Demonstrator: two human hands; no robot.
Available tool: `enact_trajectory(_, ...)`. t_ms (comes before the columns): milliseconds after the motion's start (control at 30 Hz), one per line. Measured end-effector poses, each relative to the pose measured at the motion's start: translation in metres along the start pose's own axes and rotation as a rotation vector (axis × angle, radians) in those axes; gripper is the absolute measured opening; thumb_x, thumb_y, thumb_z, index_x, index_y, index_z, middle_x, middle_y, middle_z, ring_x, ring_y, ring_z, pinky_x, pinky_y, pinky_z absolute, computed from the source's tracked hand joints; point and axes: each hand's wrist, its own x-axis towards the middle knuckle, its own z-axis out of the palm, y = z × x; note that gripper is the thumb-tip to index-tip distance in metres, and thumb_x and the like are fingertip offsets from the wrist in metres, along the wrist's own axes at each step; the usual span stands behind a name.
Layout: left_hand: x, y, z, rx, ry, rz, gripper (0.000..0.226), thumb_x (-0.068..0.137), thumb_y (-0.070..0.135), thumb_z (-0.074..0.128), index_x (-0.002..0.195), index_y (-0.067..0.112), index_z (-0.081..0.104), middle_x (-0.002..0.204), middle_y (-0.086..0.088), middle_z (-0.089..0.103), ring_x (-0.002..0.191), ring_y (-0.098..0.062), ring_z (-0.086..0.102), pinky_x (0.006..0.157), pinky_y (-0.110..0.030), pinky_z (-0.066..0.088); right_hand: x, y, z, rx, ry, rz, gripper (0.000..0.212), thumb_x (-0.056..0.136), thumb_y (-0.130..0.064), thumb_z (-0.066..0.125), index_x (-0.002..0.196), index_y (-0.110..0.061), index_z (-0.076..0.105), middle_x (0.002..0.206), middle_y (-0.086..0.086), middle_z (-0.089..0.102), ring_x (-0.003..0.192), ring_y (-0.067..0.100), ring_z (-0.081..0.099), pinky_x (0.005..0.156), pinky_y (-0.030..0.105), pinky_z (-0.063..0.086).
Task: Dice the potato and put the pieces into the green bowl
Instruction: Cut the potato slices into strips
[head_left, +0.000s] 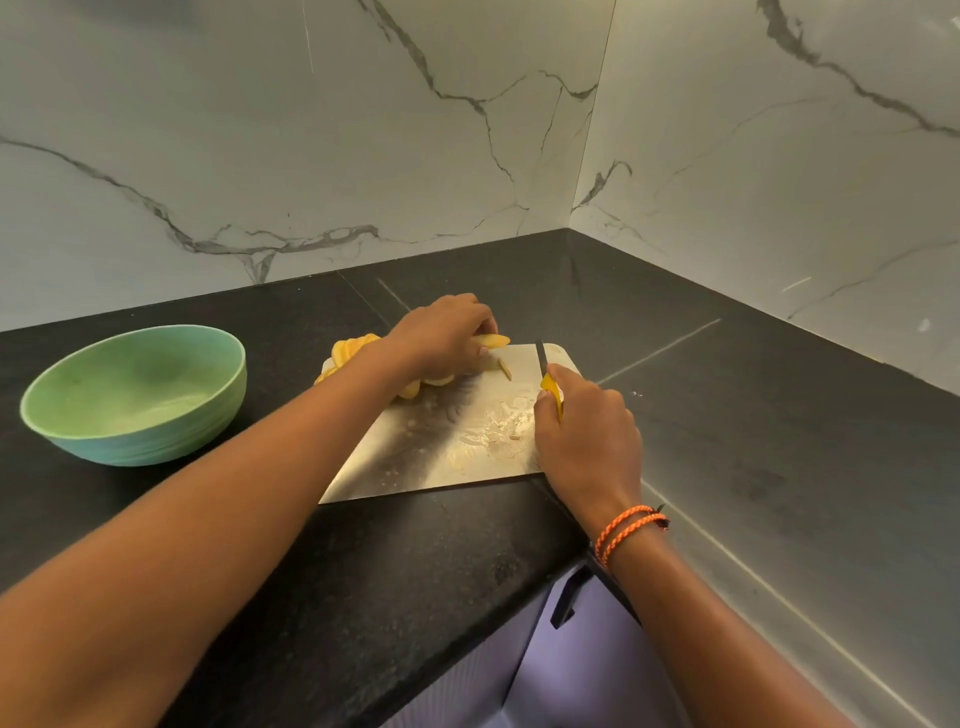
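Head view: left hand (441, 332) pinches potato slice (492, 341), seemingly; right hand (587, 436) grips knife (545, 376), handle mostly hidden.

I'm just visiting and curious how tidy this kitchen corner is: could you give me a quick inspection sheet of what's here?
Surface: black counter; pale cutting board dusted with scraps.
Job's things: potato slices on the board; green bowl to the left, no pieces seen inside.
Clutter: nothing seen.
Hands: left hand holds a potato slice; right hand grips a yellow-handled knife.
Cables: nothing seen.
Surroundings: marble walls.
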Motion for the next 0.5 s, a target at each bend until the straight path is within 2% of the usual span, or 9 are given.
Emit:
enact_trajectory(67, -0.005, -0.007, -0.005, -0.104, -0.005, 0.044, 0.027, 0.099, 0.022, 0.072, 0.124, 0.030, 0.067, 0.123, 0.008, 0.055, 0.115, -0.018, 0.054, 0.090, -0.037, 0.046, 0.001, 0.000, 0.000, 0.006, 0.010, 0.004, 0.036, 0.103, -0.029, 0.049, 0.136, -0.020, 0.061, 0.096, 0.007, 0.074, 0.081, 0.026, 0.067, 0.068, 0.039, 0.057)
enact_trajectory(167, -0.019, -0.014, -0.012, -0.137, -0.131, 0.141, 0.038, 0.096, 0.013, 0.075, 0.123, 0.040, 0.071, 0.130, 0.011, 0.054, 0.121, -0.015, 0.050, 0.100, -0.038, 0.045, 0.002, 0.000, 0.000, -0.013, 0.009, 0.010, 0.033, 0.103, -0.028, 0.049, 0.131, -0.019, 0.064, 0.092, 0.006, 0.073, 0.077, 0.024, 0.065, 0.062, 0.033, 0.049)
enact_trajectory(200, -0.024, -0.014, -0.012, -0.116, -0.152, 0.155, 0.044, 0.096, 0.011, 0.074, 0.126, 0.043, 0.070, 0.133, 0.013, 0.054, 0.122, -0.013, 0.050, 0.099, -0.036, 0.046, 0.001, 0.000, 0.000, -0.016, 0.006, 0.011, 0.033, 0.103, -0.028, 0.049, 0.131, -0.019, 0.064, 0.091, 0.005, 0.073, 0.075, 0.022, 0.063, 0.061, 0.033, 0.050)
enact_trajectory(267, -0.033, -0.011, -0.007, -0.095, -0.078, 0.109, 0.051, 0.097, 0.008, 0.071, 0.135, 0.042, 0.065, 0.132, 0.014, 0.057, 0.117, -0.010, 0.054, 0.091, -0.031, 0.049, 0.000, -0.002, 0.000, -0.011, 0.000, 0.004, 0.035, 0.104, -0.029, 0.049, 0.135, -0.020, 0.062, 0.091, 0.004, 0.073, 0.073, 0.019, 0.063, 0.063, 0.035, 0.054)
enact_trajectory(367, -0.042, -0.006, 0.004, -0.065, 0.103, -0.011, 0.036, 0.098, 0.029, 0.073, 0.133, 0.035, 0.068, 0.125, 0.013, 0.065, 0.109, -0.011, 0.059, 0.085, -0.031, 0.052, 0.000, -0.002, -0.001, 0.001, -0.016, -0.023, 0.038, 0.104, -0.029, 0.049, 0.139, -0.020, 0.059, 0.094, 0.005, 0.074, 0.077, 0.021, 0.065, 0.068, 0.039, 0.058)
enact_trajectory(500, -0.047, -0.001, 0.012, -0.004, 0.158, -0.064, 0.035, 0.096, 0.048, 0.073, 0.127, 0.033, 0.074, 0.126, 0.014, 0.070, 0.103, -0.011, 0.062, 0.073, -0.030, 0.047, -0.004, -0.005, -0.002, -0.012, -0.043, -0.076, 0.042, 0.104, -0.030, 0.047, 0.145, -0.023, 0.055, 0.095, 0.006, 0.073, 0.081, 0.025, 0.066, 0.071, 0.042, 0.058)
